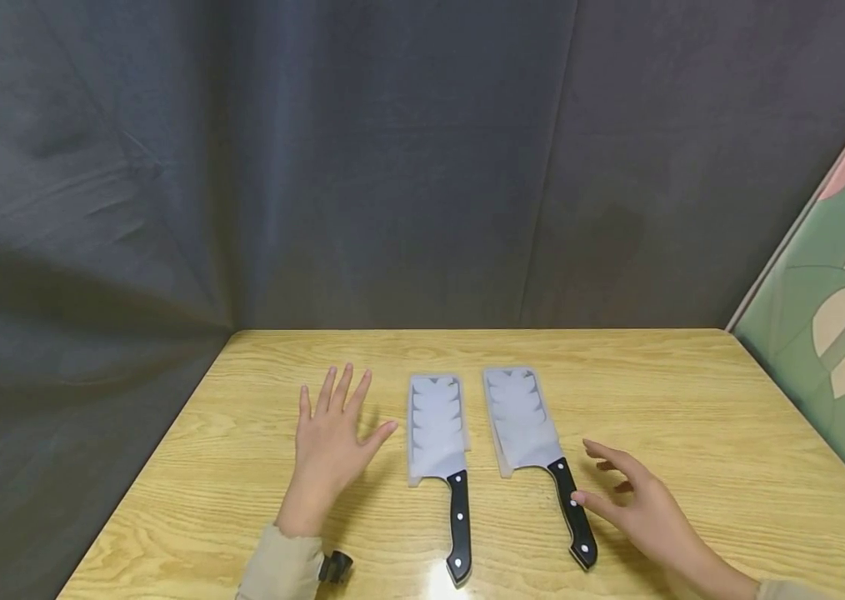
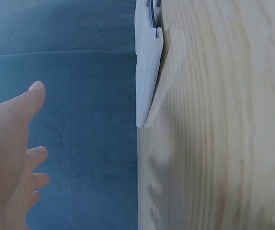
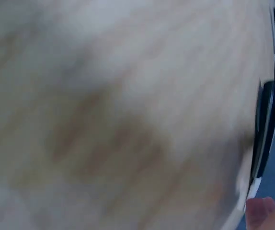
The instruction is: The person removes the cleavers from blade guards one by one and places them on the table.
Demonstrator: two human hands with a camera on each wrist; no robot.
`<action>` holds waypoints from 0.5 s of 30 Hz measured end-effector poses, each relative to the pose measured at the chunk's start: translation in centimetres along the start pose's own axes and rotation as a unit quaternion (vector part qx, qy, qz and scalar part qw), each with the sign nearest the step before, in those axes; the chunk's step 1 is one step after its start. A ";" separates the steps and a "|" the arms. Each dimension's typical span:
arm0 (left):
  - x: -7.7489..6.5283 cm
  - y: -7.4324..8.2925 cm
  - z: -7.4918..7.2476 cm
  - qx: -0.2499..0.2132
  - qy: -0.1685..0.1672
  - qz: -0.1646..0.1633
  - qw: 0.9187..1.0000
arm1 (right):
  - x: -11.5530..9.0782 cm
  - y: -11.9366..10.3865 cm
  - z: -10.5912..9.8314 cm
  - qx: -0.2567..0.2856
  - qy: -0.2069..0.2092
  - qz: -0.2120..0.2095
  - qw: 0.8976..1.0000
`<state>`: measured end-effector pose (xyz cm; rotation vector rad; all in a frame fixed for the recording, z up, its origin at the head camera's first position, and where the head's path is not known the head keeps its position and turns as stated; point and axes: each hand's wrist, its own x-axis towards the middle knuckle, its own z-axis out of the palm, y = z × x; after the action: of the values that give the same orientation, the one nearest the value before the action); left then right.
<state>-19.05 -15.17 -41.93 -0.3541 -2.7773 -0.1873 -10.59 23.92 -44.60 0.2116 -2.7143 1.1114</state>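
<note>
Two cleavers lie side by side, each with a black riveted handle and a blade in a translucent whitish plastic cover. To the left of the left cleaver (image 1: 439, 425), my left hand (image 1: 330, 454) is spread flat with nothing in it. My right hand (image 1: 643, 508) is beside the black handle of the right cleaver (image 1: 523, 417), fingers loosely bent; whether the thumb touches the handle I cannot tell. In the left wrist view a white cover edge (image 2: 148, 72) stands beyond the thumb. Black handles (image 3: 267, 129) show at the right edge of the right wrist view.
The cleavers lie on a wood-grain table (image 1: 242, 467). A dark cloth curtain (image 1: 407, 167) hangs behind it and along the left. At the right is a leaf-patterned fabric (image 1: 842, 333). A black wrist strap piece (image 1: 336, 567) is at the left sleeve.
</note>
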 end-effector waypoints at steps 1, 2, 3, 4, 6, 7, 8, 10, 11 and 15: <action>0.0 0.0 0.0 -0.001 0.001 0.000 1.000 | -0.1 -0.1 0.3 0.013 -0.010 0.016 1.000; 0.0 0.0 0.1 0.000 0.002 0.001 1.000 | -0.2 -0.2 0.5 0.023 -0.019 0.031 0.999; 0.0 0.0 0.1 0.001 0.002 0.002 1.000 | -0.3 -0.2 0.8 0.032 -0.028 0.047 0.998; 0.0 0.0 0.2 0.001 0.002 0.002 1.000 | -0.3 -0.3 1.0 0.042 -0.035 0.063 0.997; 0.0 0.1 0.2 0.003 0.001 0.003 1.000 | -0.3 -0.5 1.4 0.054 -0.047 0.084 0.994; 0.0 0.1 0.3 0.001 0.001 0.003 1.000 | -0.2 -0.5 1.6 0.054 -0.052 0.092 0.993; 0.0 0.1 0.3 0.003 0.001 0.004 1.000 | -0.2 -0.6 1.8 0.051 -0.056 0.094 0.993; 0.0 0.1 0.3 0.001 -0.001 0.004 1.000 | 0.0 -0.6 2.2 0.041 -0.064 0.097 0.992; 0.0 0.1 0.3 0.000 -0.002 0.004 1.000 | 0.1 -0.6 2.4 0.035 -0.067 0.097 0.992; 0.0 0.2 0.3 0.002 -0.007 0.004 1.000 | 0.5 -0.7 2.8 0.013 -0.072 0.092 0.993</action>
<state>-19.06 -14.98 -42.22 -0.3660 -2.7895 -0.1794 -11.33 21.40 -45.91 0.0459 -2.8963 1.2259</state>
